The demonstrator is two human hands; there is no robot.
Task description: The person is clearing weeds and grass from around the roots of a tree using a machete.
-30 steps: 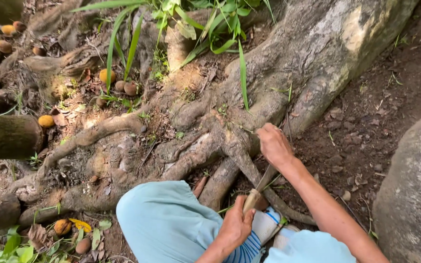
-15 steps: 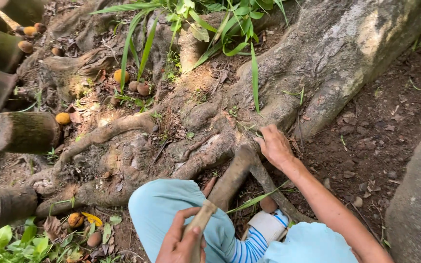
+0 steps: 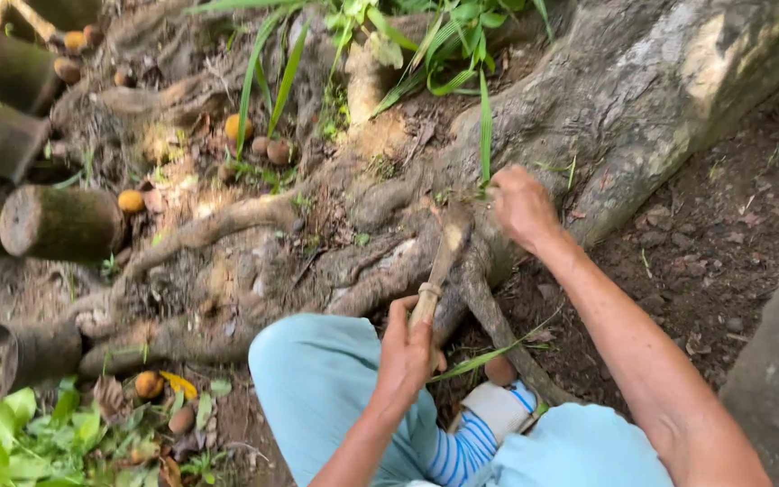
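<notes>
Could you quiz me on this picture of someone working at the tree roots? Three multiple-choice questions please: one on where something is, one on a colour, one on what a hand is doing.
1. Where do the cut log sections lie?
A. along the left side
B. on the right, by the big rock
C. on the person's lap

2. What colour are the trousers over the person's knee?
A. red
B. light blue
C. black

3. What is the left hand doing?
A. resting flat on the soil
B. hanging free in the air
C. gripping the wooden handle of a knife

Answers: 1 A, the logs are stacked at the left edge. 2 B, the cloth is pale blue. 3 C, its fingers wrap the handle, blade pointing at the roots, while the right hand grasps grass blades by the trunk.
</notes>
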